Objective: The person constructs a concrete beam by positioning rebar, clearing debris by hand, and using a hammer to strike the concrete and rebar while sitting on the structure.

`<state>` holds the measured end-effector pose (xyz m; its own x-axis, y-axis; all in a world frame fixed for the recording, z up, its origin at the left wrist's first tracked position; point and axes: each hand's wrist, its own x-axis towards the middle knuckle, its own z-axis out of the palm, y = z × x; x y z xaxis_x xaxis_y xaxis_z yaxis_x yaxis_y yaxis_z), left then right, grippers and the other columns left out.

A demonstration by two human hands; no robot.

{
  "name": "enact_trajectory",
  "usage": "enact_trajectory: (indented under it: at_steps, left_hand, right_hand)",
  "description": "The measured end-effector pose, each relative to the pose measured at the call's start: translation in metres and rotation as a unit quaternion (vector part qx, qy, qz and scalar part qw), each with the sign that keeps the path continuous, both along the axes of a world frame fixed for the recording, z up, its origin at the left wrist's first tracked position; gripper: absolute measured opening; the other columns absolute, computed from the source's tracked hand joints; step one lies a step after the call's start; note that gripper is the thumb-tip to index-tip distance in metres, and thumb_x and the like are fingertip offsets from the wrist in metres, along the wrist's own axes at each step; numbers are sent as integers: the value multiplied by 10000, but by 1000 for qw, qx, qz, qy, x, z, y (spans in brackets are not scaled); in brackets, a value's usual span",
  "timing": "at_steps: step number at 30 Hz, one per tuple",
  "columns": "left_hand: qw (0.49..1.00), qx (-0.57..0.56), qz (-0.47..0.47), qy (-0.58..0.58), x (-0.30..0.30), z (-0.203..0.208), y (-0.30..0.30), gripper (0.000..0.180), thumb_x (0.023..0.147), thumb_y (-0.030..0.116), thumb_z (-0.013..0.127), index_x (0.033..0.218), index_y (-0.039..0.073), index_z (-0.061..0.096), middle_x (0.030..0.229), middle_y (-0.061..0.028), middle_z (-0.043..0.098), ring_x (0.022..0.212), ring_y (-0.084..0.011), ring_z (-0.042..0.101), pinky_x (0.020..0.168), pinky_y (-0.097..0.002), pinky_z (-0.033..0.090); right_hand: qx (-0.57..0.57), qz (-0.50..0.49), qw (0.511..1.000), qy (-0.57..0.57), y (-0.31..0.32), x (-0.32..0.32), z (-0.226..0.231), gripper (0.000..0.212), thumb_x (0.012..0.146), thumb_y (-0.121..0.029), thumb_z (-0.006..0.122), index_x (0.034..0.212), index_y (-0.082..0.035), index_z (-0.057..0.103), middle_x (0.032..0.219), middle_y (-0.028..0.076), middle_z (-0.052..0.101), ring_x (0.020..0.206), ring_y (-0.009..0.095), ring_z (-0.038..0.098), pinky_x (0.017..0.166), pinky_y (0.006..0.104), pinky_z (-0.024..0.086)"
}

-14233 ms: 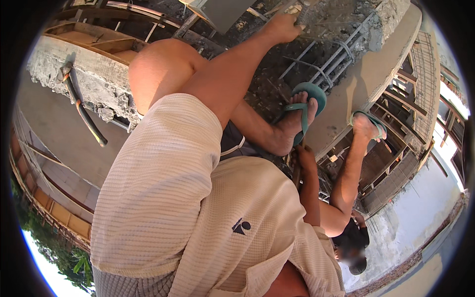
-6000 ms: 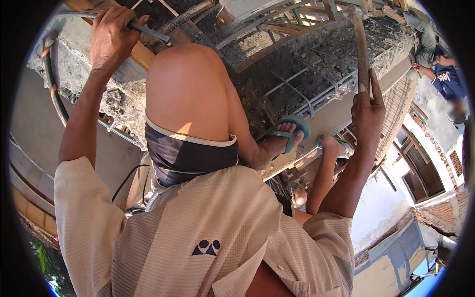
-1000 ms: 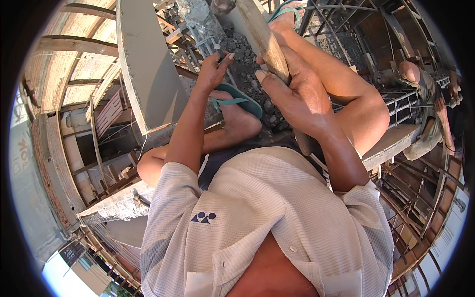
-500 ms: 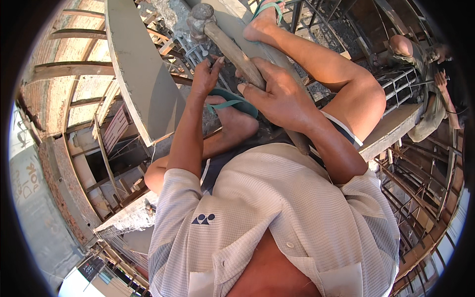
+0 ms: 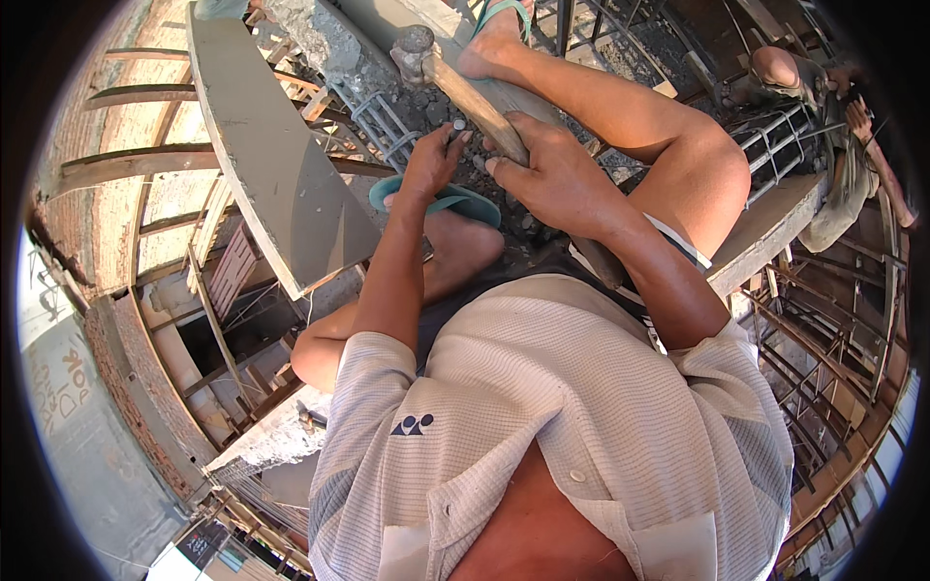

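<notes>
My right hand [image 5: 550,174] grips the wooden handle of a hammer [image 5: 455,82], whose steel head [image 5: 412,50] is raised over broken concrete [image 5: 329,44]. A thin steel chisel [image 5: 455,131] stands point-down in my left hand [image 5: 431,160], which is closed around it just above the rubble, close beside my right hand. I squat on a concrete beam, one green sandal [image 5: 446,198] under my left foot, the other sandal [image 5: 499,12] at the top edge. Exposed rebar [image 5: 383,121] shows where the concrete is chipped away.
A grey formwork board [image 5: 276,165] leans at the left. Timber scaffolding and a brick wall [image 5: 116,194] lie below on the left. At the upper right another person [image 5: 823,116] crouches on a concrete ledge [image 5: 765,228] with a rebar cage [image 5: 780,136].
The hammer head has dropped a little lower and leftward toward the concrete. My left hand stays wrapped on the chisel at the same spot.
</notes>
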<state>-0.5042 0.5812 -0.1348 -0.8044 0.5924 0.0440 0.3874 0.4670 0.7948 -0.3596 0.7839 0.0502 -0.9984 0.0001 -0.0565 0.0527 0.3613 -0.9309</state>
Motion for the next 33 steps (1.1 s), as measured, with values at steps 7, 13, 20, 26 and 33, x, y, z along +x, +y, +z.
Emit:
enact_trajectory:
  at_steps: [7, 13, 20, 26, 33]
  left_hand:
    - [997, -4, 69, 18, -23, 21, -26, 291, 998, 281, 674, 1014, -5, 725, 705, -133, 649, 630, -205, 569, 620, -377, 464]
    - [998, -35, 43, 4, -22, 5, -39, 263, 1007, 244, 660, 963, -7, 726, 745, -117, 665, 676, -160, 555, 656, -354, 472]
    - [998, -41, 46, -13, -18, 10, -45, 290, 1008, 264, 661, 949, -15, 713, 692, -105, 597, 658, -143, 527, 627, -334, 444]
    - [996, -90, -8, 9, -36, -30, -42, 189, 957, 178, 693, 1051, 14, 704, 859, -122, 680, 797, -187, 604, 753, -369, 496]
    - [997, -70, 26, -36, -16, -1, -51, 272, 984, 263, 681, 1014, -6, 707, 711, -191, 639, 611, -236, 551, 631, -399, 475]
  right_hand:
    - [-115, -76, 955, 261, -6, -11, 51, 323, 903, -18, 632, 1215, 34, 569, 976, 55, 653, 864, 99, 624, 735, 280, 518]
    - [-66, -8, 992, -105, -5, -8, -55, 294, 875, -163, 616, 1074, 51, 578, 834, 220, 668, 728, 330, 675, 676, 391, 524]
    - [-134, -111, 952, 252, -4, -5, 37, 154, 933, -80, 618, 1056, 12, 616, 873, 113, 648, 768, 151, 616, 681, 290, 490]
    - [8, 20, 1000, -13, -21, 1, -80, 213, 883, -127, 621, 1031, 26, 626, 843, 207, 670, 792, 303, 684, 744, 414, 514]
    - [-144, -55, 976, 156, -15, 12, 24, 286, 958, -193, 695, 1104, 38, 610, 790, 157, 635, 720, 179, 615, 673, 328, 503]
